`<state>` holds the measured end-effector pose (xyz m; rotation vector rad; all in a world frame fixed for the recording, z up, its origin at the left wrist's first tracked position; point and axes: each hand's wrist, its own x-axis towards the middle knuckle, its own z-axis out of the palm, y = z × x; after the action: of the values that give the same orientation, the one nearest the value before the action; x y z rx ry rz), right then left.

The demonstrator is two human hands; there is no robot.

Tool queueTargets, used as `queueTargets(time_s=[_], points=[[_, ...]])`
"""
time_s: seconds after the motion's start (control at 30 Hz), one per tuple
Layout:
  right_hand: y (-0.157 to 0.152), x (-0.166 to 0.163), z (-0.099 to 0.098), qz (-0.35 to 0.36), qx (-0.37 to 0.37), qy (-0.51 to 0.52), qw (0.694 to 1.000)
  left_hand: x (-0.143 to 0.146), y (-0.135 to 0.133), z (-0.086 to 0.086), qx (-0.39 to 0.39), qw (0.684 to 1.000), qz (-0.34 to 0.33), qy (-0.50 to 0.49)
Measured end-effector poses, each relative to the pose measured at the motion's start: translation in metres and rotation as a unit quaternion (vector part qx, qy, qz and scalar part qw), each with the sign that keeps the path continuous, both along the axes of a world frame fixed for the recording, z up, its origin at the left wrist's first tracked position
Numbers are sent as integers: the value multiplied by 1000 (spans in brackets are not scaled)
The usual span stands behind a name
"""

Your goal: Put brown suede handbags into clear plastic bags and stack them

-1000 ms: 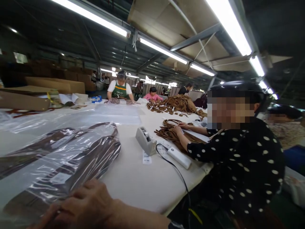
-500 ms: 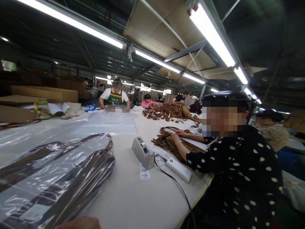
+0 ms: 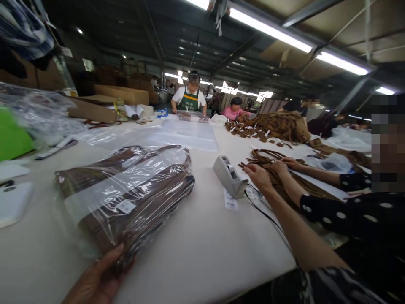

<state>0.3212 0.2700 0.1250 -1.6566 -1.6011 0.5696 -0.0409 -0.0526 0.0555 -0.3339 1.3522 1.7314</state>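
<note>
Bagged straps [image 3: 126,194] on table, left hand [image 3: 98,280] gripping near end

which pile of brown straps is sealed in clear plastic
The bagged bundle of brown straps, nearest the camera, gripped at its near end by the left hand. The pile of loose straps far down the table and the straps by the co-worker's hand lie bare.

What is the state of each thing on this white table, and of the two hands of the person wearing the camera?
Clear plastic bag of brown leather straps: filled, lying flat on the table.
Left hand: closed on the bag's near end.
Right hand: open, stretched out beside the dispenser, holding nothing.
Grey tape dispenser: standing on the table, untouched.
White paper label: lying flat by the dispenser.
Loose brown straps: piled, unbagged.
</note>
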Motion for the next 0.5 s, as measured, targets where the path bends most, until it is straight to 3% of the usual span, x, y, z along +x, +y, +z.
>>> queueTargets(time_s=[0.1, 0.23, 0.5], points=[[15, 7, -13, 22, -96, 23, 995, -2, 0, -7, 22, 999, -39, 9], [26, 3, -24, 36, -185, 54, 981, -2, -1, -12, 29, 998, -43, 32], [34, 6, -22, 22, -198, 60, 978, -2, -3, -10, 44, 996, -61, 49]])
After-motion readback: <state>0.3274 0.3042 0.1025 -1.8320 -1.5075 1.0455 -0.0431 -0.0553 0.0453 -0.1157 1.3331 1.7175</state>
